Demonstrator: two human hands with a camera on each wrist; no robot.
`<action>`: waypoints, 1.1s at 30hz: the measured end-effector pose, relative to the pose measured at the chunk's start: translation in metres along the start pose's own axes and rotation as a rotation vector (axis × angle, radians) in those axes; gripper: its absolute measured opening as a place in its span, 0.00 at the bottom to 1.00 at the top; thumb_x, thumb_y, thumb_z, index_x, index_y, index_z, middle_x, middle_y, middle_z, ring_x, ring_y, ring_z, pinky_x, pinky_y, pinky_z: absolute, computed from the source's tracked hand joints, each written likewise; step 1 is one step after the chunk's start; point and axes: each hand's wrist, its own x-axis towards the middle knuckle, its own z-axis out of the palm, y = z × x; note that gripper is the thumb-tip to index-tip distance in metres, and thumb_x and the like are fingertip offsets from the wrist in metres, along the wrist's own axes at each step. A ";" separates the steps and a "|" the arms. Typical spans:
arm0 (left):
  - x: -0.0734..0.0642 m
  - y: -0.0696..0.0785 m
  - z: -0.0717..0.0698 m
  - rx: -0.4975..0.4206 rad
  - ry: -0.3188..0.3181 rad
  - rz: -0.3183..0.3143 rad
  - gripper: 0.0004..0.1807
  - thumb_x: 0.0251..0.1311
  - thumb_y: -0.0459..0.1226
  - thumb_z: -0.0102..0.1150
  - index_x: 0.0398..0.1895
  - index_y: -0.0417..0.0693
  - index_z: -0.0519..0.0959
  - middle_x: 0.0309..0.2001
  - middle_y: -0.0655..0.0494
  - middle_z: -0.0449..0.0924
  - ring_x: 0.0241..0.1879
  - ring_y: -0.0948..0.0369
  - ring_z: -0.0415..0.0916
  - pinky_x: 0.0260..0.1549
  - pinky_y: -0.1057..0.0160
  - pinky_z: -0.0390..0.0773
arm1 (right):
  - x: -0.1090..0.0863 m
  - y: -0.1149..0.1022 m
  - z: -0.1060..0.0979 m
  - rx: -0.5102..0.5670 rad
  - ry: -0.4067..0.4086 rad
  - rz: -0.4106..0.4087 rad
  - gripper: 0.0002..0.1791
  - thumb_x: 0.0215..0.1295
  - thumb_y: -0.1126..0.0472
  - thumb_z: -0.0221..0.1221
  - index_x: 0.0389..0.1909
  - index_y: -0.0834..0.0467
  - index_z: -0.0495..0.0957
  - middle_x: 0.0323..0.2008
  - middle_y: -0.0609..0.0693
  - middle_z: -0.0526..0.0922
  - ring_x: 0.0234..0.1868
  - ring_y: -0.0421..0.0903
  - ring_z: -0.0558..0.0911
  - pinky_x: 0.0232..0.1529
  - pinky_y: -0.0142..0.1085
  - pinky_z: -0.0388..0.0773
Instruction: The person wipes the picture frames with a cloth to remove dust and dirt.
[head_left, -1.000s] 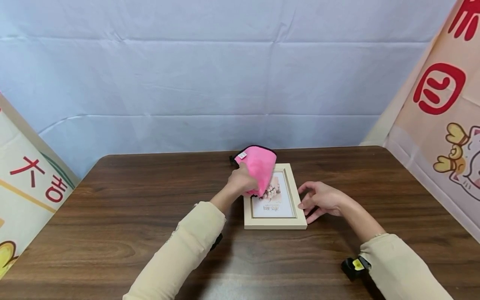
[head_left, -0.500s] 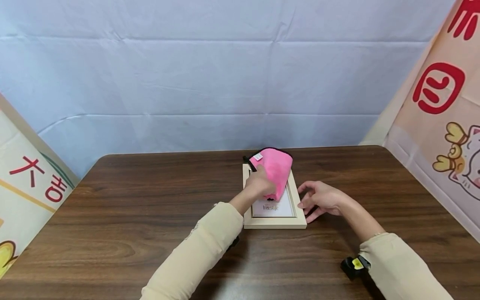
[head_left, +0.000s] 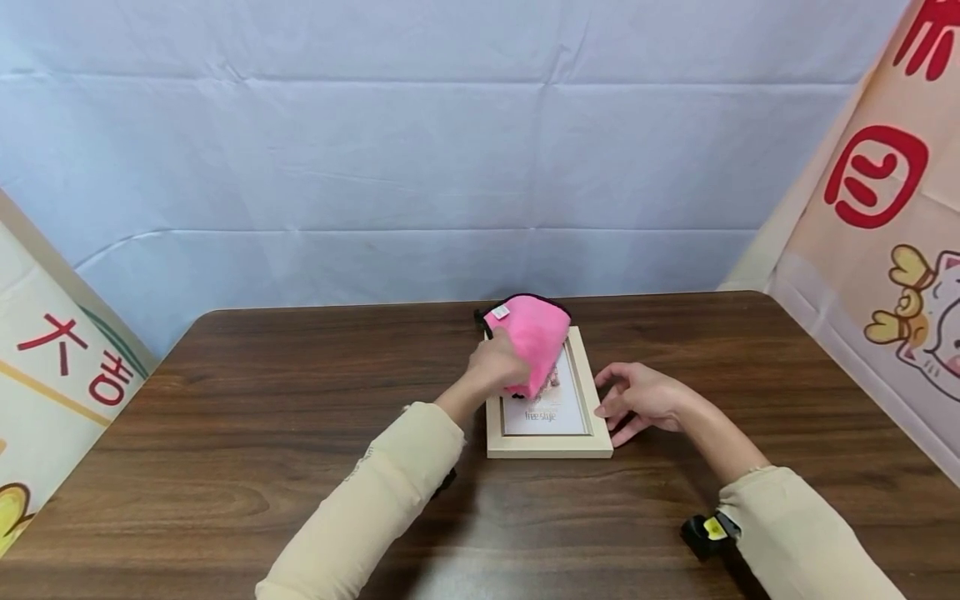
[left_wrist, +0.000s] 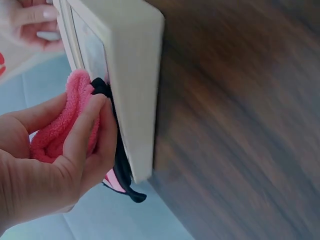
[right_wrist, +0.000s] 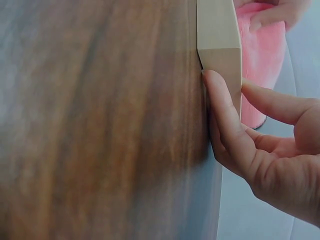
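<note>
A cream picture frame [head_left: 551, 447] lies flat on the wooden table, its insert printed with blossoms and "free style". My left hand [head_left: 497, 360] grips a folded pink cloth [head_left: 537, 329] with black edging and a small white label, over the frame's upper left part. In the left wrist view the fluffy cloth [left_wrist: 75, 107] is bunched between thumb and fingers, against the frame's face. My right hand [head_left: 645, 398] holds the frame's right side; in the right wrist view its thumb rests on the face and its fingers [right_wrist: 225, 110] lie along the outer edge.
The dark wooden table [head_left: 225, 433] extends around the frame. Behind it hangs a pale blue cloth backdrop [head_left: 390, 167]. Printed banners flank the table, the right banner [head_left: 877, 250] showing red characters and a cartoon cat.
The left hand and pink cloth first slid right across the frame, then partly back left, uncovering its upper right part again. The right hand and the frame stay in place.
</note>
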 end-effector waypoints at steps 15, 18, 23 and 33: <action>-0.013 -0.029 -0.025 -0.216 -0.041 -0.030 0.46 0.43 0.24 0.60 0.67 0.34 0.47 0.25 0.44 0.76 0.17 0.59 0.75 0.25 0.60 0.84 | 0.001 0.001 -0.001 0.000 -0.001 -0.001 0.28 0.57 0.74 0.56 0.55 0.70 0.54 0.29 0.58 0.72 0.28 0.50 0.75 0.31 0.48 0.83; -0.023 -0.033 -0.024 -0.227 -0.047 -0.001 0.50 0.42 0.24 0.59 0.69 0.35 0.41 0.29 0.42 0.73 0.17 0.59 0.75 0.25 0.59 0.84 | 0.001 0.000 -0.001 -0.003 -0.004 -0.003 0.27 0.57 0.74 0.56 0.55 0.71 0.53 0.29 0.58 0.72 0.28 0.50 0.75 0.31 0.48 0.83; -0.041 -0.040 -0.021 -0.224 -0.056 0.055 0.49 0.40 0.23 0.58 0.67 0.32 0.44 0.31 0.42 0.72 0.14 0.60 0.74 0.22 0.59 0.83 | 0.000 0.000 0.000 -0.004 -0.008 -0.003 0.28 0.57 0.74 0.56 0.55 0.71 0.53 0.30 0.58 0.72 0.28 0.50 0.75 0.31 0.48 0.83; -0.074 -0.055 -0.014 -0.208 -0.083 0.142 0.33 0.38 0.24 0.62 0.51 0.30 0.58 0.28 0.43 0.72 0.16 0.59 0.76 0.16 0.66 0.80 | 0.000 0.000 0.000 0.004 -0.014 -0.008 0.27 0.57 0.74 0.56 0.55 0.71 0.54 0.30 0.58 0.73 0.28 0.50 0.76 0.31 0.48 0.83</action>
